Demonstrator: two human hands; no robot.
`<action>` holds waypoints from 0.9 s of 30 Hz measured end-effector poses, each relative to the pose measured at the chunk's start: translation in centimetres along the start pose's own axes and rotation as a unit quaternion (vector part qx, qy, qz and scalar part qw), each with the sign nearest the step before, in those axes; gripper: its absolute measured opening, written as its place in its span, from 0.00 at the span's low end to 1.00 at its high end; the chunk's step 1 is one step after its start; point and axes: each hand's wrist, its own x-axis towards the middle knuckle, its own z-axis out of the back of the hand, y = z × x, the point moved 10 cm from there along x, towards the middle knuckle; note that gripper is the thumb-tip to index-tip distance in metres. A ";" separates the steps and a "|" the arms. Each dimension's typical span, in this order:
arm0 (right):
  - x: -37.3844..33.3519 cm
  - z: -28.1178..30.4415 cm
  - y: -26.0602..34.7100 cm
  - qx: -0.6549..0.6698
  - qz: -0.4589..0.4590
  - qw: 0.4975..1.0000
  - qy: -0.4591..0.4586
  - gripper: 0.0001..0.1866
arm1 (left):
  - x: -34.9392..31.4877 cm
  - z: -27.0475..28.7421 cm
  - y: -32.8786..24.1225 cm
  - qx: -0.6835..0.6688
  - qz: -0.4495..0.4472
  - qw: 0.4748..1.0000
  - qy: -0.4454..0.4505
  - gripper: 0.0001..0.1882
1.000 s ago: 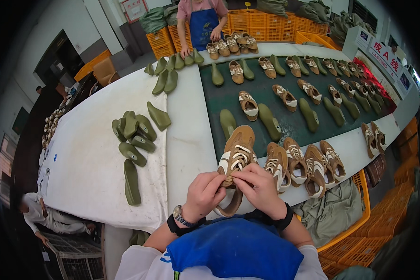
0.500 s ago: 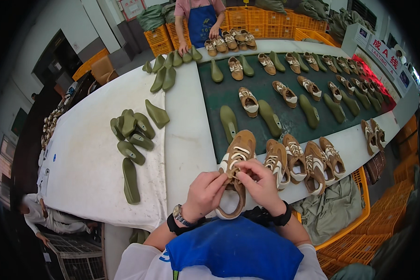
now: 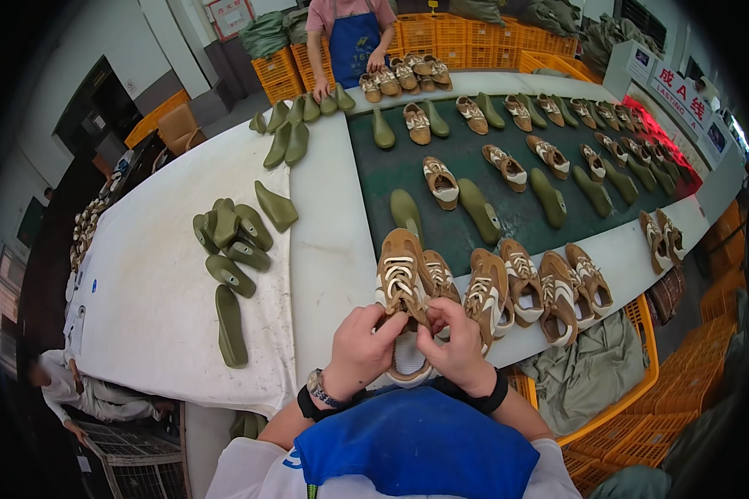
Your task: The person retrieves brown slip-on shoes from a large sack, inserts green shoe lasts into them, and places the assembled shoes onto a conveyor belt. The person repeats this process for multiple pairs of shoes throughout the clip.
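Observation:
A brown sneaker (image 3: 401, 259) with white laces and white side stripes is right in front of me, toe pointing away. My left hand (image 3: 361, 349) grips the left edge of its opening, thumb and fingers near the tongue. On the opposite edge my right hand (image 3: 458, 348) pinches the collar by the top of the laces. Between my hands the pale insole shows. Partly hidden behind this sneaker is another brown sneaker (image 3: 441, 276). Several more sneakers (image 3: 520, 279) stand in a row to its right along the near table edge.
A green belt (image 3: 516, 220) carries sneakers and green shoe lasts (image 3: 548, 200). Loose lasts (image 3: 231, 328) lie on the white cloth (image 3: 158, 274) to the left. A co-worker (image 3: 354, 41) in a blue apron touches lasts across the table. A yellow crate (image 3: 641, 358) with grey-green fabric is below right.
The sneaker's toe has swung left, uncovering the sneaker behind it. My fingers have shifted from the top of the laces to the two sides of the opening.

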 end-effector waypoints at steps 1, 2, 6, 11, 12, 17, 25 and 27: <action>0.0 -0.1 0.2 -0.012 0.010 1.000 -0.001 0.20 | 0.0 -0.4 0.0 0.008 0.012 1.000 0.020 0.15; 0.0 -0.1 0.3 -0.025 0.021 0.999 -0.002 0.19 | 0.0 -0.8 0.1 0.018 0.028 0.999 0.037 0.14; -0.3 0.0 0.1 -0.029 0.029 0.999 0.006 0.15 | 0.4 -0.6 -0.7 0.004 0.003 1.000 0.016 0.16; -0.9 1.8 -4.0 -0.007 -0.104 0.992 -0.069 0.12 | -0.3 -1.3 -1.1 -0.085 -0.098 0.985 0.110 0.14; -0.9 1.4 -5.0 0.056 -0.135 0.988 -0.059 0.11 | -0.7 -1.5 -0.9 -0.074 -0.102 0.983 0.133 0.15; 0.4 0.5 -3.4 -0.059 -0.088 0.993 0.056 0.14 | -0.9 -0.4 2.3 -0.052 0.004 0.998 0.043 0.23; -0.7 -5.7 3.0 -0.114 0.067 0.950 0.285 0.17 | -2.4 0.4 7.7 -0.088 0.168 0.980 -0.056 0.27; 0.1 -6.7 1.8 -0.104 0.036 0.937 0.332 0.16 | -3.0 0.3 8.9 -0.095 0.190 0.976 -0.046 0.28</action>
